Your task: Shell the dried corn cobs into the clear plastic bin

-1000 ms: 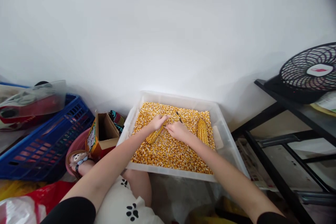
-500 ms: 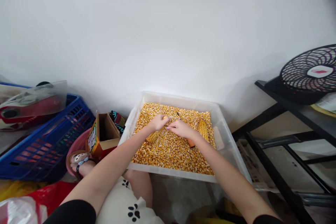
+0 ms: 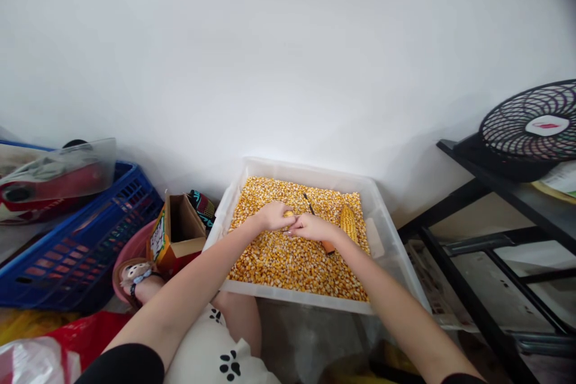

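Over the middle of a translucent plastic bin (image 3: 310,301) full of loose corn kernels (image 3: 292,270), my two hands meet. My left hand (image 3: 273,216) is closed around an ear of corn (image 3: 288,214), which is mostly hidden, only some yellow showing by the fingers. My right hand (image 3: 310,227) presses against the same ear, fingers closed together; its thumb side touches my left hand. Under my right wrist, on the kernels, lies a tool with a thin dark shaft and orange handle (image 3: 328,246). Another whole ear of corn (image 3: 348,223) rests at the bin's right side.
A blue plastic crate (image 3: 90,246) holding several things stands at the left, with an open cardboard box (image 3: 182,231) and pink basin (image 3: 123,252) beside the bin. To the right, a black metal frame (image 3: 477,192) carries a fan (image 3: 531,123). A white wall (image 3: 288,72) rises behind.
Both hands have shifted slightly nearer to me and closer together. The ear in my left hand has turned, its long side no longer showing below the hand. More of the orange-handled tool shows.
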`<state>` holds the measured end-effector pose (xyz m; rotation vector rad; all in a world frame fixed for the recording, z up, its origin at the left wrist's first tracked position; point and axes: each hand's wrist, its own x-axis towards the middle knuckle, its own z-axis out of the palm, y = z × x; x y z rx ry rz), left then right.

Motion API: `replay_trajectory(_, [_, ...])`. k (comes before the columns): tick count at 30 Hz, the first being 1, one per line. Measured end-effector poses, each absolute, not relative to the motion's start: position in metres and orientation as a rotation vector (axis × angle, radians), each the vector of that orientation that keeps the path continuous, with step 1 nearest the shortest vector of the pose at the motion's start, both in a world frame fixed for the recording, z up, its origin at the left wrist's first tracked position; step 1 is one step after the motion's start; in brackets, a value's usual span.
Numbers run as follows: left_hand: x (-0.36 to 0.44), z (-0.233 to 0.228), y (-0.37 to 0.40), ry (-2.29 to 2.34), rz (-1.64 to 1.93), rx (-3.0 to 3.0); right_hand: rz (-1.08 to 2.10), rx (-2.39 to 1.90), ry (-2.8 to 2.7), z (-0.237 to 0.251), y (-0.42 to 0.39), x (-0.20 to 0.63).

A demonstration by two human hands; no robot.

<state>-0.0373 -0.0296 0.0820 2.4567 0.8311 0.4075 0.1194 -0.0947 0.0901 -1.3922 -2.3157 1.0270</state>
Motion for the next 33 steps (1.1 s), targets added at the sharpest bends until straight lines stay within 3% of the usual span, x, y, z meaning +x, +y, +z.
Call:
replay_trajectory(14, [-0.040, 0.081, -0.024, 0.805, 0.532, 1.553, 0.732, -1.479, -2.073, 0.106, -0.097, 0.116])
replay_trajectory(28, [-0.037, 0.066, -0.017, 0.921, 0.631, 1.562, 0.581, -1.681, -1.916, 0.093, -0.103, 0.094])
replay_trajectory(33, [-0.035, 0.061, -0.012, 1.096, 0.733, 1.747, 0.711, -1.707, -1.662, 0.081, -0.108, 0.080])
